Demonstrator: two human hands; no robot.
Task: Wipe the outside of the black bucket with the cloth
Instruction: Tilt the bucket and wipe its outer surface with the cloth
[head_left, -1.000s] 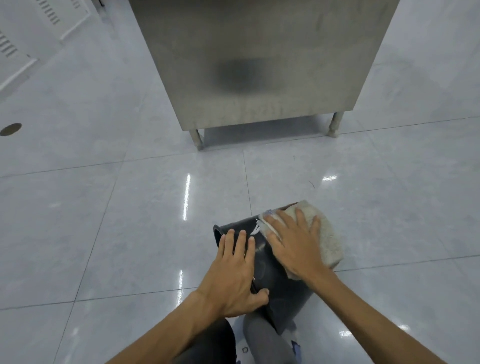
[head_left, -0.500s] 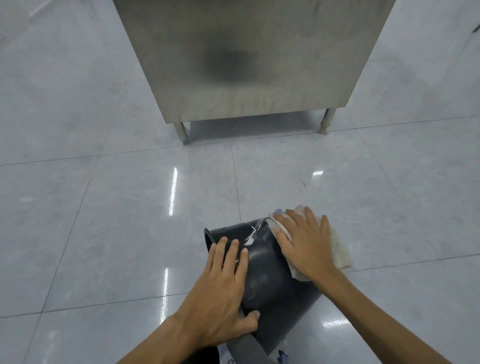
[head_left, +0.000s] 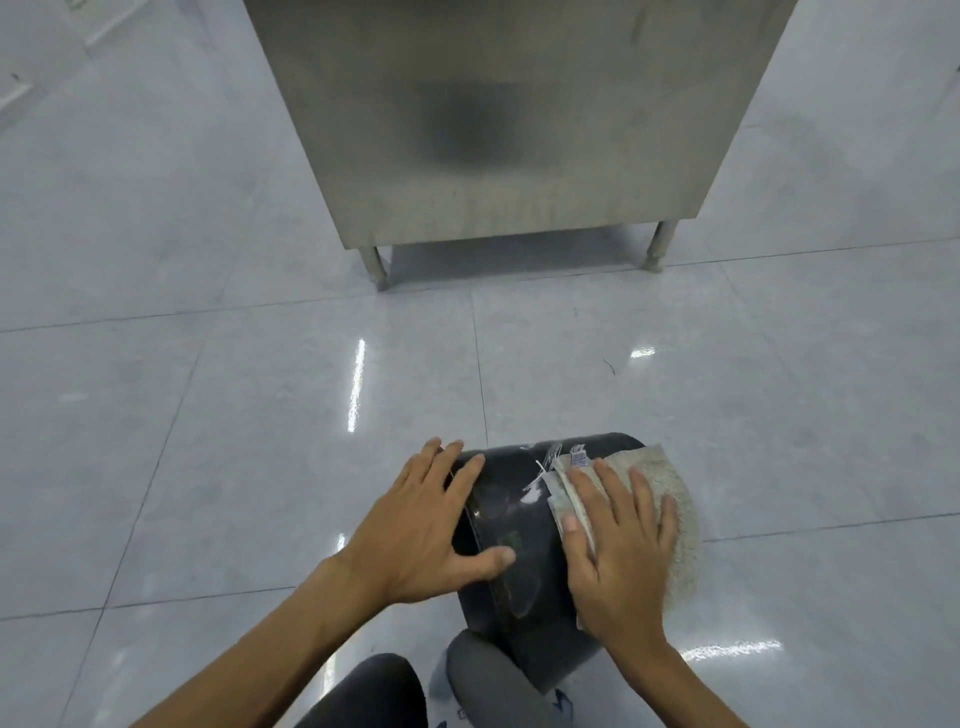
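The black bucket (head_left: 511, 561) lies on its side on the tiled floor, its bottom resting against my knees. My left hand (head_left: 421, 530) lies flat on the bucket's left side, fingers spread, steadying it. My right hand (head_left: 618, 545) presses a beige cloth (head_left: 678, 525) against the bucket's right side. The cloth drapes over that side and carries a small white label near its top edge. White scuff marks show on the bucket near the rim.
A stainless steel cabinet (head_left: 509, 119) on short legs stands on the floor just beyond the bucket. Glossy grey floor tiles (head_left: 234, 415) stretch to the left and right. My knees (head_left: 431, 686) in dark trousers are at the bottom edge.
The bucket has rolled so its opening faces away from me. My right hand has slid the cloth down and toward me along the right side. My left hand has shifted with the bucket.
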